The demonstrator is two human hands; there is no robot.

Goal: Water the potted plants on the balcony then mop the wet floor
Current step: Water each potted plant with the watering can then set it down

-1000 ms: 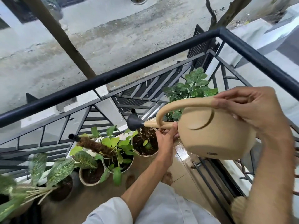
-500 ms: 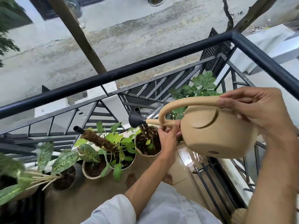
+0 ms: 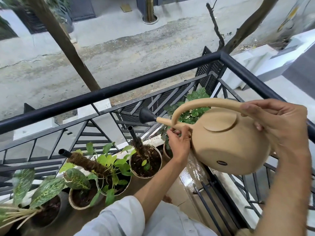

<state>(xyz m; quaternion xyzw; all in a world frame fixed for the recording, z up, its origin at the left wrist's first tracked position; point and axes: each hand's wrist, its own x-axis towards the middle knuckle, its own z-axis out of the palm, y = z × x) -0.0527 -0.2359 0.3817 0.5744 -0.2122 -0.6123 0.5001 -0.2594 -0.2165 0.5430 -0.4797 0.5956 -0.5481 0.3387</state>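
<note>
Can: beige plastic watering can (image 3: 226, 143) held aloft over the corner of the balcony railing (image 3: 119, 89), black rose (image 3: 144, 115) aimed left above the pots
Right hand (image 3: 279, 126): fingers curled round the rear of the arched handle; carries the load
Left hand (image 3: 179, 142): fingers pinching the spout base; steers
Handling: rigid shell, smooth; likely heavy with sloshing water; best held at handle and spout
Floor (image 3: 189, 178): tiles glisten wet; slippery

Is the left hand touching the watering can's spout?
Touching. The head view shows the left hand with fingers curled round the base of the spout of the watering can, no gap visible.
</note>
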